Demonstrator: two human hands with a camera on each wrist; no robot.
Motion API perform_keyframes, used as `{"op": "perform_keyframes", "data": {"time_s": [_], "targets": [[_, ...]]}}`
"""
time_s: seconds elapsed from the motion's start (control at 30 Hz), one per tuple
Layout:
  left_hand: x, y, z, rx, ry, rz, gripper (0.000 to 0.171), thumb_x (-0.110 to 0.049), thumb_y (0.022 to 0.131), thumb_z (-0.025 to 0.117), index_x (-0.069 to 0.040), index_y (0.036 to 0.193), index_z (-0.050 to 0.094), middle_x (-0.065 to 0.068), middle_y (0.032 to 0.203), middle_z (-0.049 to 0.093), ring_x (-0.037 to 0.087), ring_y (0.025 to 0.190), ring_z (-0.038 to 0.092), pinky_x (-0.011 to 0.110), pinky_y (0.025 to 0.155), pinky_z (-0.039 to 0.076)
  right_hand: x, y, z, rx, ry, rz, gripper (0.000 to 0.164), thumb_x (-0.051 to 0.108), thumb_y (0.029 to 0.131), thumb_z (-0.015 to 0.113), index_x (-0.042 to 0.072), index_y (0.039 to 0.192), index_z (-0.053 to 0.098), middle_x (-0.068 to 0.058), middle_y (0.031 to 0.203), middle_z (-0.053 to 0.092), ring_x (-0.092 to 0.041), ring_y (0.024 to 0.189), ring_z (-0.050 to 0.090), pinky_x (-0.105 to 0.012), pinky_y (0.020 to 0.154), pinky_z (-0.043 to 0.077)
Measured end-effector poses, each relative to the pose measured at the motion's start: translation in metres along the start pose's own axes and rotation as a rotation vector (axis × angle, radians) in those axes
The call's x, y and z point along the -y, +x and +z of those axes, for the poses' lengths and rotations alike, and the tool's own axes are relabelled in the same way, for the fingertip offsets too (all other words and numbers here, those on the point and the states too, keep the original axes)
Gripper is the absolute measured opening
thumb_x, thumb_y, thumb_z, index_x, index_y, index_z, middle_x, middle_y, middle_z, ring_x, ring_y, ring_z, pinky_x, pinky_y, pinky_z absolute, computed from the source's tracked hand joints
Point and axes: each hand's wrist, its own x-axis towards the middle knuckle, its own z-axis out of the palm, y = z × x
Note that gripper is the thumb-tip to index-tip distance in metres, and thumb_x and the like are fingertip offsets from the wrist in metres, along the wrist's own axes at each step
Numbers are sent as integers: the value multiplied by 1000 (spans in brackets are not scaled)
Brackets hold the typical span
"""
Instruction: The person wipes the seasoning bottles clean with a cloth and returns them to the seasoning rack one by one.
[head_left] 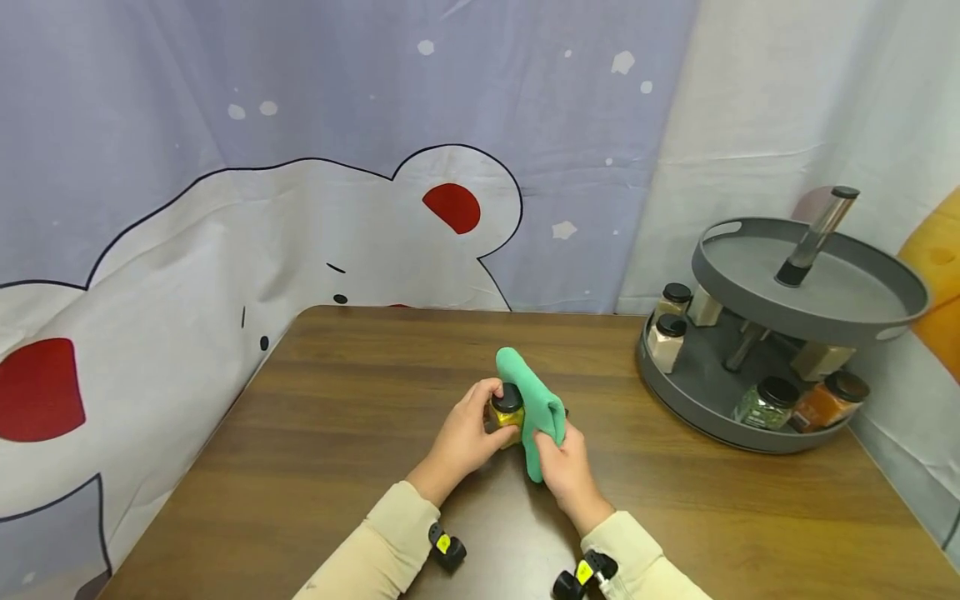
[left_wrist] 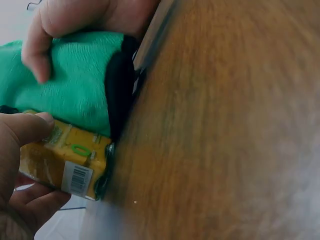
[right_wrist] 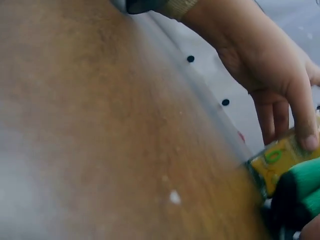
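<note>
A small spice jar (head_left: 508,408) with yellow contents and a black lid stands near the middle of the table. My left hand (head_left: 467,432) grips it between thumb and fingers. A folded green cloth (head_left: 531,392) is in my right hand (head_left: 566,473), pinched with the thumb on top, and it lies against the jar's right side. In the left wrist view, a barcode label shows on the jar (left_wrist: 55,160), beside the cloth (left_wrist: 75,90). Something small and dark peeks out behind the cloth in the head view; I cannot tell what it is.
At the right stands a grey two-tier turntable rack (head_left: 787,443). Its lower tier holds several spice jars, among them a green one (head_left: 765,404) and an orange one (head_left: 831,402). A printed curtain (head_left: 337,225) hangs behind the wooden table (head_left: 315,483).
</note>
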Motion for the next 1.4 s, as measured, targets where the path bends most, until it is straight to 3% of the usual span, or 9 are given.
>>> {"op": "perform_keyframes", "data": {"time_s": [0.13,0.5,0.6,0.73,0.83,1.0,1.17,1.3,1.4], "targets": [[1,-1,0,0,-18,8,58,-10,81,86,-15,118,42,5,111,56,19,91,62,35,77,57,1,-1,-1,-67,16,8,18,-2,92,56,-9,104,67,-17,95,69,-15,82,61,-27,76,52],[0,-3,2,9,-20,-13,59,-11,80,87,-14,119,43,6,112,55,19,93,61,34,79,54,-6,1,-2,16,-49,70,22,0,93,56,-9,110,66,-18,103,70,-18,92,62,-31,84,52],[1,-2,-4,76,-60,4,55,-14,84,84,-14,121,43,6,112,51,20,97,60,34,83,54,-7,3,0,13,-33,105,21,0,92,56,-10,108,66,-16,100,70,-17,88,60,-30,81,51],[5,1,-16,227,-185,26,48,-6,88,74,-15,123,42,7,116,49,23,100,62,34,85,56,-7,5,0,-11,20,118,22,0,92,57,-12,108,64,-15,98,68,-15,85,59,-28,77,51],[6,0,-19,262,-201,59,47,-1,89,73,-14,123,43,7,118,52,23,94,65,30,80,57,-7,5,0,8,41,125,22,1,93,56,-12,109,63,-13,97,68,-14,84,58,-27,75,50],[3,-2,-7,123,-45,133,49,-10,86,82,-14,120,47,5,108,53,18,87,60,28,76,53,-4,4,0,53,70,128,23,2,95,54,-13,111,62,-13,97,68,-13,84,59,-27,75,50],[-1,-1,7,-29,104,91,55,-18,83,85,-19,121,47,4,100,42,18,73,53,31,69,51,-1,1,0,62,62,101,25,3,96,53,-13,113,63,-18,100,69,-14,87,61,-26,78,51],[-4,-1,12,-45,139,40,55,-19,84,85,-20,121,45,5,97,39,17,60,51,30,62,50,3,-4,-2,-1,35,36,28,3,97,54,-13,118,63,-21,110,69,-19,97,63,-29,87,51],[-6,-1,12,-36,151,20,54,-19,84,84,-19,121,44,4,97,38,17,58,49,30,60,49,3,-5,-2,-1,-18,27,26,5,98,55,-10,118,65,-18,111,70,-18,99,62,-29,90,50]]}}
